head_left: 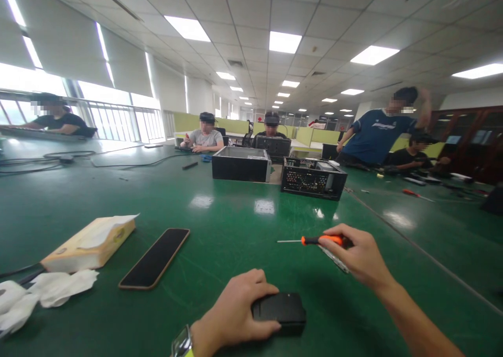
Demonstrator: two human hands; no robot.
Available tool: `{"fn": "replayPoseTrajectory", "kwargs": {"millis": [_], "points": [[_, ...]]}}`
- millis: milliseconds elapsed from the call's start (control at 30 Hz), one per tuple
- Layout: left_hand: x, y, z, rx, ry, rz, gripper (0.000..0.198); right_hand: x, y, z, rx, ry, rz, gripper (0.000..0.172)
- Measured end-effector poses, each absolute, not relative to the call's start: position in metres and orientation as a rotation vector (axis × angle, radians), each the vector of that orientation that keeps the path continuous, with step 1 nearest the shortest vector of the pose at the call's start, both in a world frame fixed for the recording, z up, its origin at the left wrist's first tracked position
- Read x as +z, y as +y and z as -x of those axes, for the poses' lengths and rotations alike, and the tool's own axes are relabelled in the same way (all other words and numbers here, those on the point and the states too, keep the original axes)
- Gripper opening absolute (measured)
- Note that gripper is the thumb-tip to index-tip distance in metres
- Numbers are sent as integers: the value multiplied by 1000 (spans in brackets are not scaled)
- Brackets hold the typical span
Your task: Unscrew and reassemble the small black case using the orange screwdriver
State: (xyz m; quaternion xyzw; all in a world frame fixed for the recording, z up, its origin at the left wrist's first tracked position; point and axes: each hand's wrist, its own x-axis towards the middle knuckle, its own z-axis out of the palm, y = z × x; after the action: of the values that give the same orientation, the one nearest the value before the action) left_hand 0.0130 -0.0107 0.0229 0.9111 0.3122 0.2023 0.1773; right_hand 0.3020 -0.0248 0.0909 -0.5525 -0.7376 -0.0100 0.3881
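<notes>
Fingers and thumb of my left hand [238,307] are closed round the left end of a small black box [282,311] on the green table. My right hand [362,255] grips a screwdriver [310,240] with an orange and black handle, its thin shaft pointing left above the tabletop. A flat, silvery strip [336,261] shows under the fingers of that same hand; what it is I cannot make out. The screwdriver tip is apart from the black box.
Left of my hands lie a phone [155,258], a tissue pack [92,242] and crumpled tissues [63,288]. Farther back stand a black computer case [240,167] and an opened metal chassis [313,183]. Another screwdriver [412,193] lies at right. Several people sit or stand round the table.
</notes>
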Motion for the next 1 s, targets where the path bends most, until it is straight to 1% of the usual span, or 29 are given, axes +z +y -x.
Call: {"fn": "replayPoseTrajectory", "kwargs": {"millis": [67,167,267,333,400,500,567,667,833,1000], "points": [[23,-11,-13,571,884,-2584,45,54,-20,-312,-94,-1857,1478,30],[23,-12,-14,566,890,-2585,46,7,-20,-323,-193,-1934,1583,27],[22,-12,-13,564,913,-2575,47,-14,-21,-324,-197,-1994,1768,20],[21,-11,-13,562,921,-2573,47,-17,-19,-321,-171,-1983,1876,18],[20,-11,-13,556,920,-2577,47,-14,-16,-319,-146,-1979,1899,20],[20,-11,-13,557,925,-2571,47,-9,-9,-325,-95,-1962,1837,30],[21,-11,-14,556,925,-2561,47,-5,-5,-339,-103,-1853,1834,37],[23,-11,-14,554,918,-2555,46,0,0,-369,-162,-1653,1914,41],[26,-12,-15,544,923,-2548,44,-6,2,-390,-46,-1642,2021,37],[26,-12,-15,545,918,-2560,45,-21,6,-382,103,-1735,2037,27]]}}
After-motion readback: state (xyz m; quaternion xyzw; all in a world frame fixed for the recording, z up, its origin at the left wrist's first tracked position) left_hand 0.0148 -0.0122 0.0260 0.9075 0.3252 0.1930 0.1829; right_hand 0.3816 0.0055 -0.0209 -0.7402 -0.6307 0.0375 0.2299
